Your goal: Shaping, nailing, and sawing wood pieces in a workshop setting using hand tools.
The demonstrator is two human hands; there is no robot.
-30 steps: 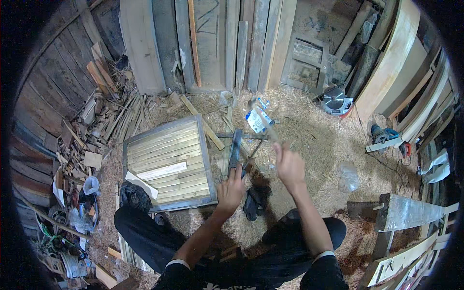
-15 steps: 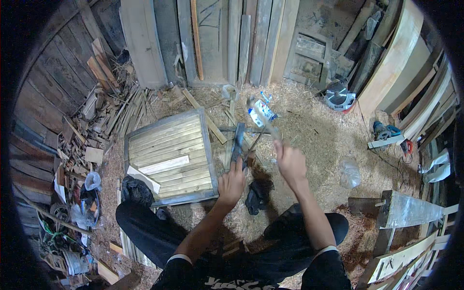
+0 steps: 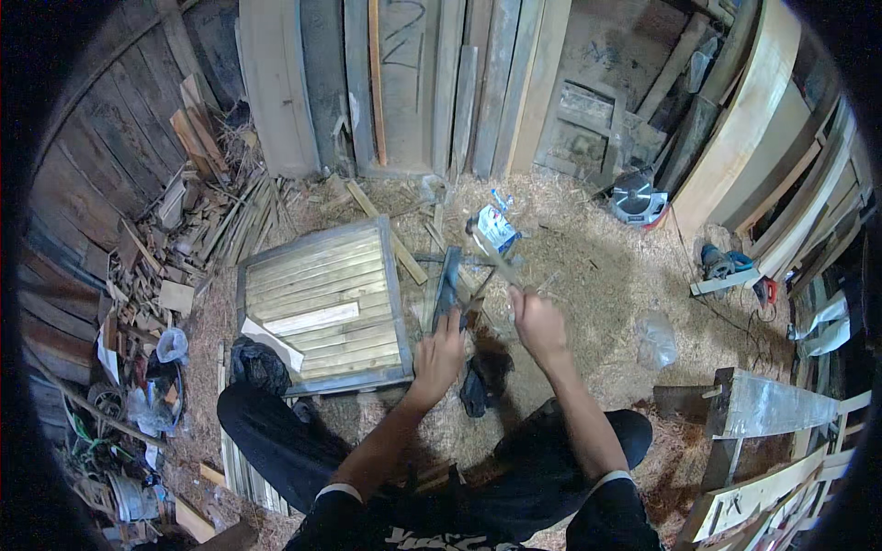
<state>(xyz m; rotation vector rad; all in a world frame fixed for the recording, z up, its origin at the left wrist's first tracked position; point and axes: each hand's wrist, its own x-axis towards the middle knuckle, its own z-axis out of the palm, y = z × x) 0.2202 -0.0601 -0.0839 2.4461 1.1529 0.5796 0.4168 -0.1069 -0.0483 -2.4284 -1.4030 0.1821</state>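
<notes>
My left hand [image 3: 439, 354] grips a dark flat strip [image 3: 447, 280] lying below the middle of the view, near crossed wooden pieces [image 3: 469, 275]. My right hand [image 3: 540, 326] is closed round the handle of a blurred hammer-like tool [image 3: 496, 262], its head pointing away from me beside a blue-and-white packet [image 3: 499, 223]. A slatted wooden panel with a grey frame [image 3: 319, 259] lies to my left. A dark cloth or bag [image 3: 475, 393] lies between my legs, just beyond them.
Scrap wood [image 3: 175, 294] piles along the left wall. Planks [image 3: 266, 92] stand at the back. A circular saw [image 3: 634, 197] and blue power tool [image 3: 721, 264] with cords sit at the right. A clear plastic bag [image 3: 657, 340] and wooden pieces [image 3: 753, 404] lie nearer on the right.
My right hand and the tool have shifted slightly left compared with earlier frames. The whole view bobs slightly. My left hand stays on the dark strip.
</notes>
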